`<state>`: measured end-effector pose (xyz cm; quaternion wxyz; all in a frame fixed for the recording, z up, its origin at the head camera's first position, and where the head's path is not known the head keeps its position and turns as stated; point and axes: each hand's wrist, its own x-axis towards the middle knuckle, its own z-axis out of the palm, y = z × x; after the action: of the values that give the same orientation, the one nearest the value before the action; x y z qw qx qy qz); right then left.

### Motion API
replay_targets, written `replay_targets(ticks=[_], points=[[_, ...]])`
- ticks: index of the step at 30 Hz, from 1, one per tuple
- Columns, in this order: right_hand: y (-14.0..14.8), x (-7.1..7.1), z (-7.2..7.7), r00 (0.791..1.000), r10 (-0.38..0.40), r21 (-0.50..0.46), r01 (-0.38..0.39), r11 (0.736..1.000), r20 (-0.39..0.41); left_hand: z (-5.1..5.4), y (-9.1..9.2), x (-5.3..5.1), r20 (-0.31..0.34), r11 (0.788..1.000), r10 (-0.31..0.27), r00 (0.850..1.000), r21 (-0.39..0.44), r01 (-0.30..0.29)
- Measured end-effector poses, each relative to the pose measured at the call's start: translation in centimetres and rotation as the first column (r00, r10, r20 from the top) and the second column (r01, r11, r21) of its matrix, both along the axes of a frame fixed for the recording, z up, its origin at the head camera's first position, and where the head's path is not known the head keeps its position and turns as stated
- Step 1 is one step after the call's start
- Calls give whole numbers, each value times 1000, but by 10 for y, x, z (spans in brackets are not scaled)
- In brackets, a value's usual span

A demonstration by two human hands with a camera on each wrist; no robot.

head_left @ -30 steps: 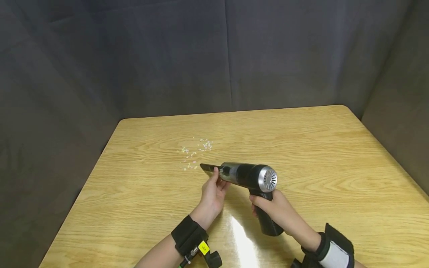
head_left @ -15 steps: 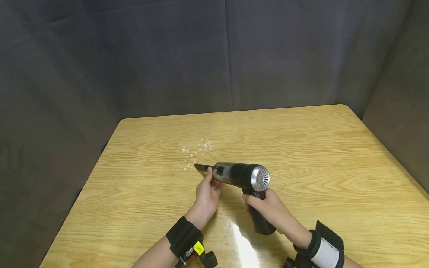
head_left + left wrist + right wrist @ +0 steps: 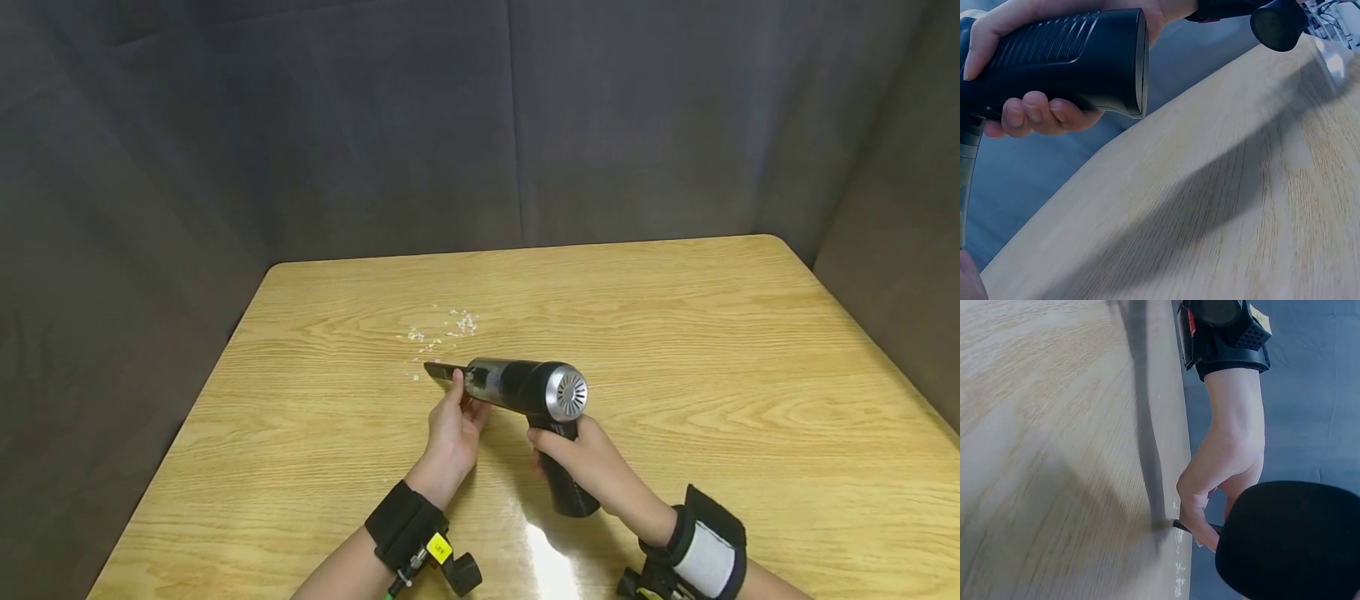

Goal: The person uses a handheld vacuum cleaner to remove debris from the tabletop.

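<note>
A black handheld vacuum cleaner [image 3: 525, 385] with a silver vented rear cap and a clear front section is held above the table, its flat nozzle [image 3: 439, 370] pointing left. My right hand [image 3: 596, 462] grips the handle; its curled fingers [image 3: 1035, 115] show below the handle in the left wrist view. Near the nozzle's base, my left hand [image 3: 453, 433] holds the front end, thumb on the near side and fingers underneath. Small pale paper scraps [image 3: 466, 323] lie scattered just beyond the nozzle tip. In the right wrist view, the handle's dark base [image 3: 1291, 540] hides part of the left hand.
The wood-grain table [image 3: 712, 333] extends to both sides, with rounded far corners. Dark grey cloth [image 3: 375, 150] hangs behind it and along its sides. Black straps with small cameras [image 3: 408, 521] sit on both wrists.
Both hands have carried the vacuum cleaner to the left. Its nozzle tip now reaches the near scraps, and fewer of them show there. The farther scraps look unchanged.
</note>
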<state>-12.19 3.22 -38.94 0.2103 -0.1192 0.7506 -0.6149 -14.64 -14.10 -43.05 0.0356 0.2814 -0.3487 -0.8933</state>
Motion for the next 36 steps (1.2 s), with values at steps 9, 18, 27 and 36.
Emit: replay_targets(ticks=[9, 18, 27, 36], points=[[-4, 0, 0, 1000, 17, 13, -17, 1000, -12, 3, -4, 3, 14, 1000, 28, 1000, 11, -29], [-13, -1, -2, 999, 44, 9, -44, 999, -17, 2, -10, 3, 30, 998, 70, 997, 0, -70], [-12, -3, -2, 999, 51, 26, -50, 998, -16, 2, -8, 3, 19, 997, 83, 996, -3, -83], [9, 0, 2, 1000, 7, 63, -7, 998, 2, 0, 14, 3, -12, 999, 41, 999, 0, -41]])
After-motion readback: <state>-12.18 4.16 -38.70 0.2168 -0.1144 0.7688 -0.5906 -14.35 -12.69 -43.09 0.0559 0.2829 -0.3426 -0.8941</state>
